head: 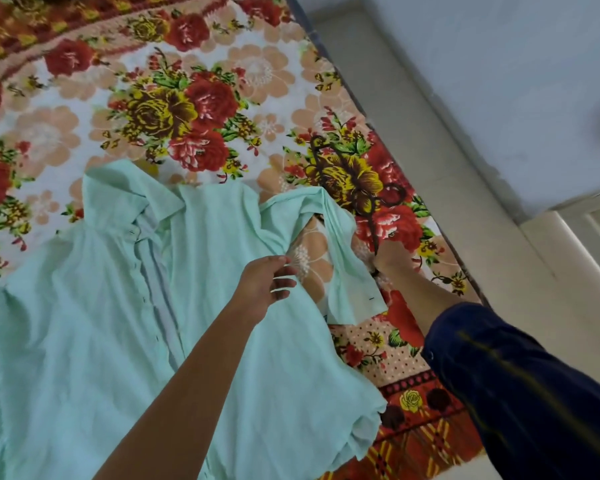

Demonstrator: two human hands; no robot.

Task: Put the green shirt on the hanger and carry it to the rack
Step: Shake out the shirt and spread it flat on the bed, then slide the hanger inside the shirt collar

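On the floral blanket (174,109), both hands pinch the green shirt (94,306).

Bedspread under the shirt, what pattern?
Floral: red and yellow roses on a cream bedspread, clearest in the head view.

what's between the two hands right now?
In the head view, a raised flap of the green shirt lies between the left hand and the right hand, with the floral blanket showing through the opening beneath it.
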